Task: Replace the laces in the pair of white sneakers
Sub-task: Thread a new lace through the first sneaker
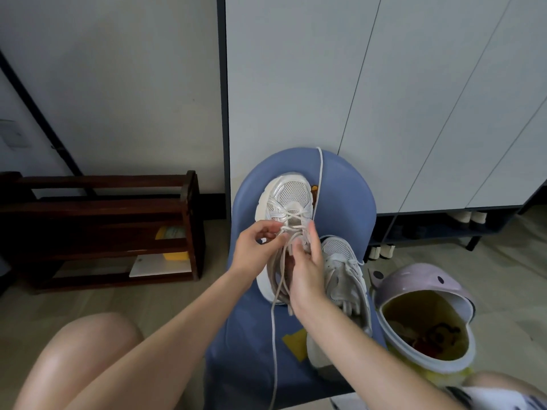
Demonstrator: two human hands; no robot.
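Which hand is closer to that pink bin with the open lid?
The right hand. It works at the laces of the sneaker on the blue chair, on the side toward the pink bin. The left hand is on the sneaker's far side from the bin.

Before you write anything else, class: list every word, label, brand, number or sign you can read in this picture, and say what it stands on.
No text can be read anywhere in this view.
Yellow item with a pale label on the wooden rack: any print is too blurred to read.
White sneaker being laced on the blue chair: no brand or logo legible.
Pink bin: only dark dots, no words.
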